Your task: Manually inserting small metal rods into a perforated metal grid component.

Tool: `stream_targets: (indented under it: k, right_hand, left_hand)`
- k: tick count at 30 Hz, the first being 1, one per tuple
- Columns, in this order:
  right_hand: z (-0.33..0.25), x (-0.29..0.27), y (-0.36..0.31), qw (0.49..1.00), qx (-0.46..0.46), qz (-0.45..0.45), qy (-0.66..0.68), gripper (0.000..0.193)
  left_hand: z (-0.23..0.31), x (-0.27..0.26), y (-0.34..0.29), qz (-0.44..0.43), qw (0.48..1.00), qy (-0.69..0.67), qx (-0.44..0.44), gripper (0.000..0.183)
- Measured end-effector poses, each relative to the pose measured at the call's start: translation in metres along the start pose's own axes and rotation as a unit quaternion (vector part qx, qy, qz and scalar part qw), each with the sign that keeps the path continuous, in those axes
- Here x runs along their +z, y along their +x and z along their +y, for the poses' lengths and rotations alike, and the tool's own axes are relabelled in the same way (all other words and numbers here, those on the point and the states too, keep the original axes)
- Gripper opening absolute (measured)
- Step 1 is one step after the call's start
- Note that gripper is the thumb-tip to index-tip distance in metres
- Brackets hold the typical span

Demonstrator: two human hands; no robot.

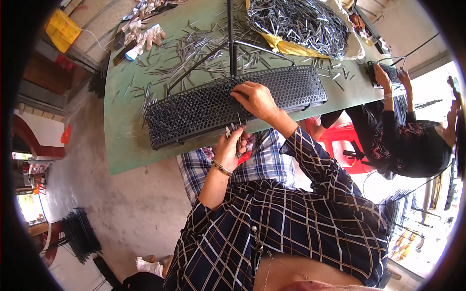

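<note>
Right hand (256, 99) lay palm-down on the black perforated tray (291, 85), fingertips (237, 93) pinched narrow at its top face; what was between them was too small to tell, probably one thin metal pin being seated in a hole. Left hand (232, 144) sat just below that pinch, off the near edge of the tray, closed around a small bundle of metal pins (235, 128) with tips sticking up above the fist. The tray rested on the green table (121, 140), spanning both sides of the right hand, with a thin black wire frame (230, 34) rising just beyond the fingers. Loose pins (194, 53) were scattered beyond the tray, a big heap of pins (301, 22) further out to the right of the grip. Risks as judged: the bundle was held loosely enough that pins could slide out and drop to the lap or floor, since the fist was off the table edge. A pin meeting a hole at a tilt could jam or skip into the neighbouring hole. Sharp tips near the left fingers could prick. The right wrist pressing on the tray could shift it toward the table edge. Another person's hands (388, 77) worked on a separate tray well to the right, apart from this grip. Work gloves (145, 38) lay far beyond, unused.
</note>
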State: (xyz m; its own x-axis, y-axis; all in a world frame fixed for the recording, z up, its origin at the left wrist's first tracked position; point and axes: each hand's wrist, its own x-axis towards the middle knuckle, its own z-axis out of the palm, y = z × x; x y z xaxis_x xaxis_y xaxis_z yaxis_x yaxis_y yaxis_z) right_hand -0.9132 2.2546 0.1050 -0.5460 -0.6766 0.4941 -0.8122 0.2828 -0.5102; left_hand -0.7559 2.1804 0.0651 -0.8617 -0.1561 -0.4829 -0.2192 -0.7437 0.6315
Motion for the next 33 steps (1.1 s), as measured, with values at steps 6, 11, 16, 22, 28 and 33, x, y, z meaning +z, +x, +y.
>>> stream_targets:
  k: [6, 11, 16, 22, 28, 33]
  right_hand:
    - [-0.005, 0.004, -0.004, 0.999, 0.028, -0.007, -0.029, 0.016]
    - [-0.003, 0.003, -0.005, 0.998, 0.045, -0.001, -0.042, 0.016]
    - [-0.006, 0.003, -0.005, 0.998, 0.045, -0.014, -0.052, 0.017]
    - [-0.019, -0.021, -0.008, 0.974, 0.164, -0.093, 0.127, 0.022]
    - [-0.006, -0.024, -0.015, 0.932, 0.230, -0.064, 0.273, 0.018]
    - [-0.004, -0.021, -0.003, 0.966, 0.181, 0.077, 0.166, 0.017]
  left_hand:
    - [0.000, -0.003, -0.001, -0.006, 1.000, -0.008, 0.005, 0.022]
    - [0.001, -0.004, -0.001, -0.006, 1.000, -0.007, 0.014, 0.022]
    - [0.001, -0.004, -0.001, -0.009, 1.000, -0.015, 0.013, 0.022]
    - [0.006, 0.001, -0.004, -0.017, 0.999, -0.012, 0.037, 0.023]
    - [0.007, 0.008, 0.004, -0.031, 0.999, -0.010, 0.035, 0.022]
    - [0.008, 0.004, 0.007, -0.053, 0.997, -0.058, -0.020, 0.020]
